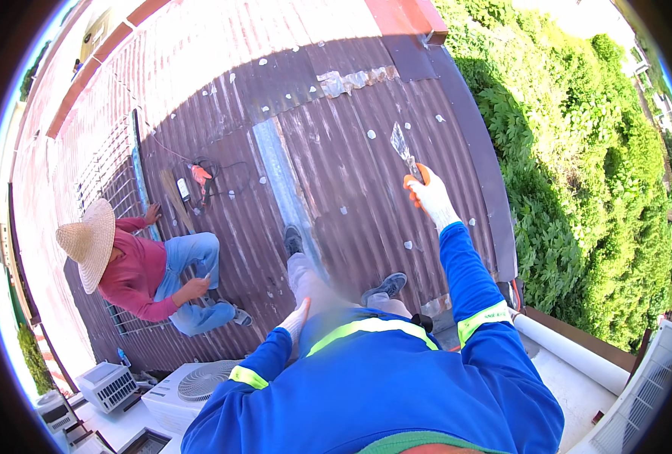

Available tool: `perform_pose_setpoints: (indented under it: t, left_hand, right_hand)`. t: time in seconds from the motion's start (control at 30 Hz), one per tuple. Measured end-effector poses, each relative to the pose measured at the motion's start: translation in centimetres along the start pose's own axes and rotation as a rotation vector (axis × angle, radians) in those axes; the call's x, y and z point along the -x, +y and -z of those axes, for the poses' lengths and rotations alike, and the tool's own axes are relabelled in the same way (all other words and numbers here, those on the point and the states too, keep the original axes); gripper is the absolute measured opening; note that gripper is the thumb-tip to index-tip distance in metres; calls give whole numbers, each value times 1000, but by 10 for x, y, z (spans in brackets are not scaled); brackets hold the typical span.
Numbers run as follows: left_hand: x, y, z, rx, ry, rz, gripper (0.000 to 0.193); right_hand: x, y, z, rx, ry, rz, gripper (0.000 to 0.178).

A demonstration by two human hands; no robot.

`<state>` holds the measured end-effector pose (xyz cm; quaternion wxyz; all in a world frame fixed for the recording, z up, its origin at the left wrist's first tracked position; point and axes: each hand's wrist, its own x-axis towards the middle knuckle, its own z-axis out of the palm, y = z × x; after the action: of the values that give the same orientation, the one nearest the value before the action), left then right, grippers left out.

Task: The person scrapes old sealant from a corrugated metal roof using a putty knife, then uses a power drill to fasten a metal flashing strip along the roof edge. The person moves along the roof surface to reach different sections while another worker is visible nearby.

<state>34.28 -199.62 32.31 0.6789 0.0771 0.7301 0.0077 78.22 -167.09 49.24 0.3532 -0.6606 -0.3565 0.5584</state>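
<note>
My right hand (433, 198), in a white glove with orange on the fingers, is closed around the handle of a trowel (401, 142). Its pointed, whitish-smeared blade tilts up and away over the brown corrugated roof (351, 181). Lower down, my left hand (297, 318), gloved too, rests with fingers stretched out against my left leg and holds nothing that I can see. Both of my shoes stand on the metal sheets, the left one beside a pale grey strip (275, 163). Several white dabs dot the sheets.
A co-worker in a straw hat (90, 242) sits at the left, something small in one hand. Near them lie an orange power tool (201, 178) with a cord, a brush (175, 198) and a metal grille (113, 166). Dense greenery (563, 166) borders the roof's right edge; air-conditioner units (192, 390) stand lower left.
</note>
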Motion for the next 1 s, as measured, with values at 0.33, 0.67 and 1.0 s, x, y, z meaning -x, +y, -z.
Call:
perform_pose_setpoints:
  t: [0.33,0.67,1.0]
  left_hand:
    - [99,324,91,1027,165,-1206,90]
    - [427,608,-115,-161,119,-2016,75]
    - [210,305,-292,-1543,-603,-1225,76]
  right_hand:
    - [103,216,21,213,-46,-395,57]
    - [197,289,113,67,177,-511,12]
    - [214,316,107,6,116,-588,48]
